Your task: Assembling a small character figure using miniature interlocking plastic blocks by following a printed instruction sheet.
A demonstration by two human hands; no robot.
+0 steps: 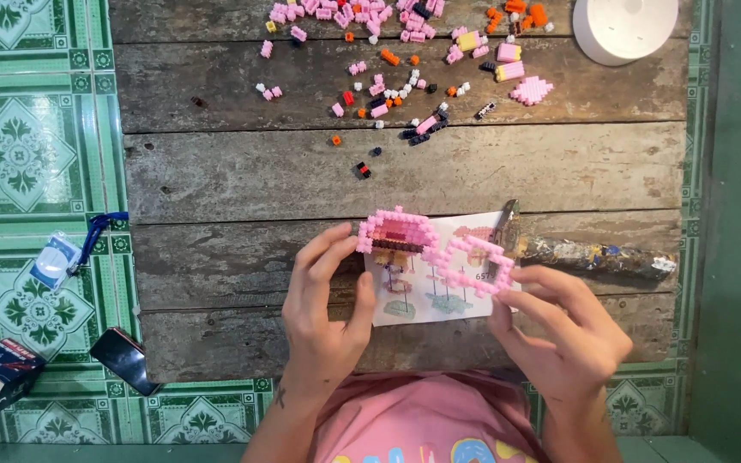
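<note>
Pink is what I see at the centre: a small-brick build [398, 233] with a dark brown band, pinched between the thumb and curled fingers of my left hand [323, 313], held just above the plank table [302, 171]. Just to its right, touching or nearly so, my right hand [563, 330] grips an open pink brick frame [473, 264] by its right edge, fingertips closed on it. Both pieces hang over a printed instruction sheet [426, 300] lying flat on the wood. Beside the sheet's right edge lies a knife with a tape-wrapped handle [585, 255]. Farther up the table, loose pink, orange, black and white bricks [388, 51] are scattered, with a white round container [623, 26] at the top right corner. On the green tiled floor [19, 154] to the left rests a tag on a blue lanyard [57, 260].
</note>
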